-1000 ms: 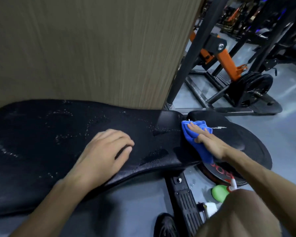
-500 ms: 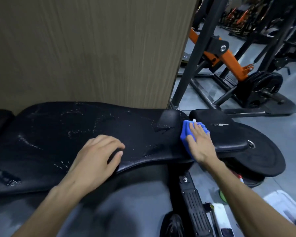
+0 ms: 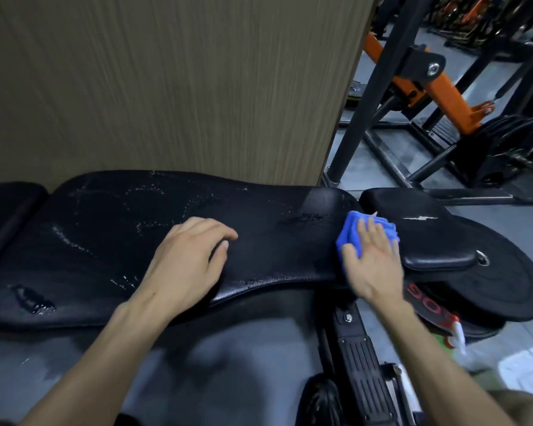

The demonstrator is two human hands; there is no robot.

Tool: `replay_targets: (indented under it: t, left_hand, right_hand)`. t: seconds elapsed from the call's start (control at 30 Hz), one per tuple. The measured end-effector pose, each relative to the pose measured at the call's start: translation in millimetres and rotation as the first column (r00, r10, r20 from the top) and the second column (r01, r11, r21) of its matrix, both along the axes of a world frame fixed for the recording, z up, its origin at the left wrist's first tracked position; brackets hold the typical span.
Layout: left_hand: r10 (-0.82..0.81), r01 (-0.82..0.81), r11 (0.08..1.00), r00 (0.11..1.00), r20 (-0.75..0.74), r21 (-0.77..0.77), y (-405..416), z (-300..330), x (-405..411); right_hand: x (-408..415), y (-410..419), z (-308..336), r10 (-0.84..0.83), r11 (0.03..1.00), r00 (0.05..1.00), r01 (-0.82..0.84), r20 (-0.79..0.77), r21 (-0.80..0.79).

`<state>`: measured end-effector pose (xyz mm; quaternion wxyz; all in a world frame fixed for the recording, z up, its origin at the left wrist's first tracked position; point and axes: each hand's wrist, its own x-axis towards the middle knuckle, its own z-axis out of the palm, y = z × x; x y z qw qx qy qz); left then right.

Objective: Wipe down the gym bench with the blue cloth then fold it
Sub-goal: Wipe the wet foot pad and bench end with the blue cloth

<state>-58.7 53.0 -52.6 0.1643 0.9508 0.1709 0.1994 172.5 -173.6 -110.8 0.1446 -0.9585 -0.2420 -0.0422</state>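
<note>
Black gym bench (image 3: pixel 111 241) across the frame from 9 o'clock to 3 o'clock, long back pad wet with beaded droplets and smears, a small puddle at its 8 o'clock corner. Separate seat pad (image 3: pixel 425 238) at 3 o'clock, white lightning mark on top.

Left hand (image 3: pixel 185 265) flat on the back pad near centre, palm down, fingers loosely curled, grasping nothing, thumb at the pad's near edge.

Right hand (image 3: pixel 373 259) at 3 o'clock, palm down with fingers spread, pressing the blue cloth (image 3: pixel 350 229) against the gap where back pad meets seat pad. Cloth bunched under the fingers, peeking out at 12 o'clock and 9 o'clock of the hand; no closed grip, just flat pressure.

Wood-grain panel (image 3: pixel 166 81) behind the bench at 12 o'clock. Black and orange machine frame (image 3: pixel 443 93) with weight plates at 2 o'clock. Black weight plate (image 3: pixel 511 287) under the seat pad at 4 o'clock, another with red lettering beneath it. Spray bottle (image 3: pixel 456 336) with red and white nozzle on the floor at 5 o'clock.
</note>
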Motion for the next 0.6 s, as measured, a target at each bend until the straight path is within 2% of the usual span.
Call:
replay_targets:
  t: [0.07,0.1,0.17,0.23,0.27,0.33,0.4,0.47,0.5,0.53,0.6]
  left_hand:
    - [0.009,-0.009,1.0,1.0,-0.027,-0.005,1.6,-4.4,2.4]
    - [0.013,-0.013,1.0,0.999,-0.034,-0.009,2.3,-5.7,5.1]
    - [0.01,-0.01,1.0,0.999,-0.04,-0.014,3.0,-7.5,12.7]
    - [0.004,-0.004,1.0,0.999,-0.038,-0.018,3.8,-9.0,18.6]
    - [-0.001,0.0,1.0,0.999,-0.035,-0.022,4.1,-10.0,20.7]
    - [-0.003,0.002,0.999,1.0,-0.03,-0.035,4.6,-12.6,23.6]
    - [-0.011,0.01,0.999,0.999,-0.035,-0.046,4.7,-16.9,24.7]
    - [-0.025,0.023,0.998,0.999,-0.046,-0.051,5.6,-20.4,26.2]
    - [-0.028,0.026,0.998,0.998,-0.049,-0.056,6.7,-22.3,27.6]
    - [-0.028,0.025,0.998,0.998,-0.051,-0.061,7.8,-23.8,29.4]
    - [-0.028,0.024,0.997,0.998,-0.051,-0.071,10.1,-26.8,33.4]
  right_hand:
    - [-43.5,31.3,-6.1,0.069,0.998,0.995,-0.069,0.066,-0.013]
    - [-69.7,49.4,-9.3,0.183,0.983,0.98,-0.184,0.081,0.015]
    - [-112.2,72.3,-12.0,0.449,0.892,0.887,-0.453,0.108,0.013]
    - [-112.1,70.3,-8.2,0.594,0.803,0.801,-0.595,0.076,-0.011]
    - [-96.2,61.0,-5.7,0.605,0.795,0.794,-0.606,0.059,0.002]
    - [-51.8,33.8,-5.2,0.515,0.856,0.857,-0.515,0.023,0.047]
    - [-0.2,3.4,0.8,0.285,0.957,0.958,-0.283,-0.043,0.059]
    - [26.0,-12.3,8.5,0.079,0.997,0.995,-0.08,-0.065,0.001]
    - [22.7,-9.2,10.0,0.035,0.998,0.997,-0.038,-0.063,-0.052]
    - [11.0,-2.0,9.3,0.044,0.994,0.998,-0.049,-0.051,-0.1]
    - [-25.6,12.3,6.0,0.183,0.975,0.983,-0.183,-0.012,-0.125]
